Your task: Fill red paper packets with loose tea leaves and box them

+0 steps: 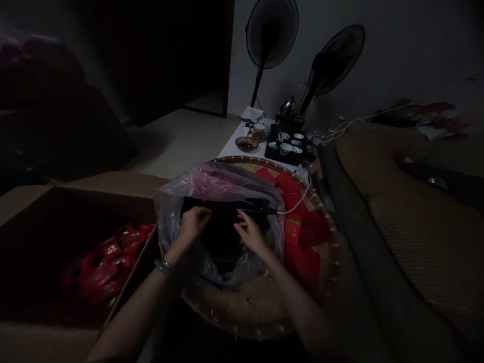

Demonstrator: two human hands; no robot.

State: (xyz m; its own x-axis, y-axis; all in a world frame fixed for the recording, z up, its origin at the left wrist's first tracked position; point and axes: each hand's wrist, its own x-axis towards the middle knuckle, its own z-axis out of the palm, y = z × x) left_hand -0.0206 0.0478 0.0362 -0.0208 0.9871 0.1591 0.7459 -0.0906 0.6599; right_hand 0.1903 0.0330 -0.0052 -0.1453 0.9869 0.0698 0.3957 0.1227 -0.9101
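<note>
My left hand (192, 223) hangs over the opening of a clear plastic bag (170, 217), its fingers bent and close together. Whatever lies between those fingertips, if anything, is too dark to make out. Opposite it, my right hand (249, 233) has thumb and fingers apart, and I see nothing held in it. Just beyond my right fingertips is a slim black device (260, 209) with a small red light and a white cable (297, 206). The bag rests on a round woven tray (257, 305); its inside is nearly black.
Red envelopes (293, 229) lie on the tray's right side. At left stands a cardboard box (109, 182) with many red packets (113, 252). Behind are a white table (230, 146), a black tea tray (274, 151) with cups, and two fans (271, 33). A woven mat (408, 201) lies right.
</note>
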